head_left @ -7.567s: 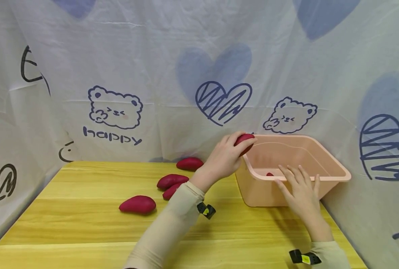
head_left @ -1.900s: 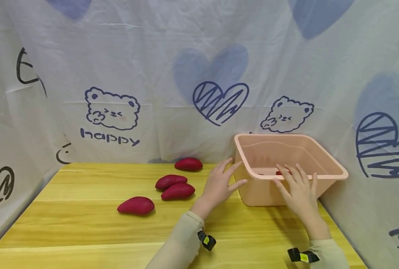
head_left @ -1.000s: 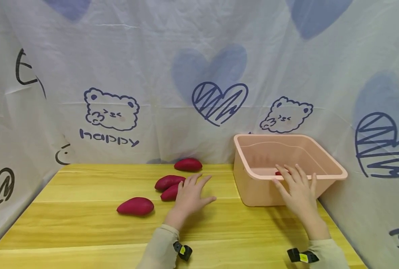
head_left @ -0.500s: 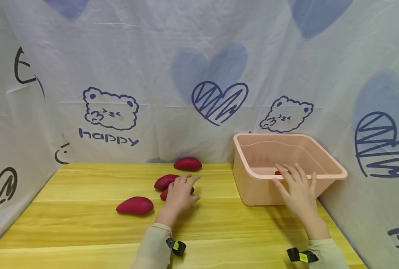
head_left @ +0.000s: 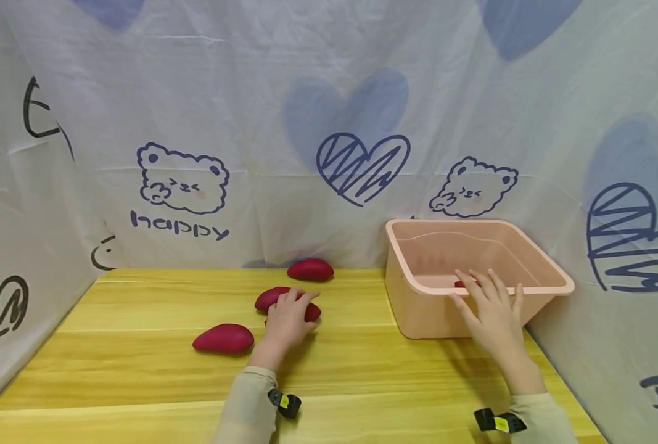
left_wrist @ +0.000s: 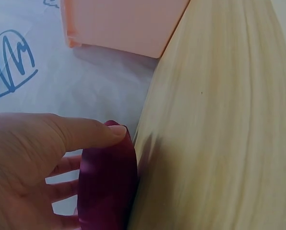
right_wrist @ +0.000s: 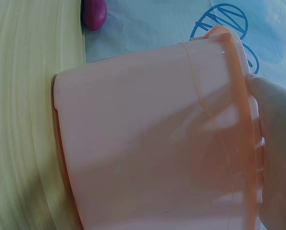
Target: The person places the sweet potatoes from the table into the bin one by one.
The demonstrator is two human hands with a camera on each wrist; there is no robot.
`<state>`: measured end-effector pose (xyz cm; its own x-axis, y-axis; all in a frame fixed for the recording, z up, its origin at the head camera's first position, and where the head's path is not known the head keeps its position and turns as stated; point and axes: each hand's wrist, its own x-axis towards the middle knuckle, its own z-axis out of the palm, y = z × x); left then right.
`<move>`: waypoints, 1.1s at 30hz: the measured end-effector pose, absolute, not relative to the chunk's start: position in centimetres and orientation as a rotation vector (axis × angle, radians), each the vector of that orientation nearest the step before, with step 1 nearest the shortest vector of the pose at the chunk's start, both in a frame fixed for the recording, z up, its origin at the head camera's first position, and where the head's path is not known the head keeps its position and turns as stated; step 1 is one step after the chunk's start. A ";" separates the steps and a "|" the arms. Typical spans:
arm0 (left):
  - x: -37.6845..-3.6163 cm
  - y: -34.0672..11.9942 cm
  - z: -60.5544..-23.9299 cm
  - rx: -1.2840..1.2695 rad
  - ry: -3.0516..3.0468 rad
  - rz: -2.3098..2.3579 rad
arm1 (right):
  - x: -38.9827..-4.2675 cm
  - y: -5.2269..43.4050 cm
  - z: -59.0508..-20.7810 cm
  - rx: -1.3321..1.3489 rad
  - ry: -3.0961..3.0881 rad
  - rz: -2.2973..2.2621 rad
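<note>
two hands: left hand (head_left: pixel 287 317) fingers curl round half-hidden sweet potato (left_wrist: pixel 108 184); right hand (head_left: pixel 492 317) fingers straight on tub (head_left: pixel 417 308).

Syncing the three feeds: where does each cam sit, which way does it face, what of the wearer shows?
Head: on the head, looking forward and down at the wooden table; both sleeved forearms show, left hand, right hand.
Left wrist: at the left hand, facing its thumb on a purple sweet potato.
Right wrist: at the right hand, facing the pink tub.
Shared: tub and table appear in all three.
</note>
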<state>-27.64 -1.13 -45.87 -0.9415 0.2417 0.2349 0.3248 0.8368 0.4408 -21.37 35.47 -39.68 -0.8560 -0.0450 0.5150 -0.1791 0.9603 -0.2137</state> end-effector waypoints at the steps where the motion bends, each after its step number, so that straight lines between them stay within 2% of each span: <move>1: -27.7 -1.2 -45.9 -0.440 -2.849 -0.724 | -21.4 35.5 -39.7 0.159 -2.584 0.345; 33: -27.6 -1.4 -46.8 -0.424 -2.912 -0.743 | -21.5 35.6 -39.8 0.162 -2.583 0.367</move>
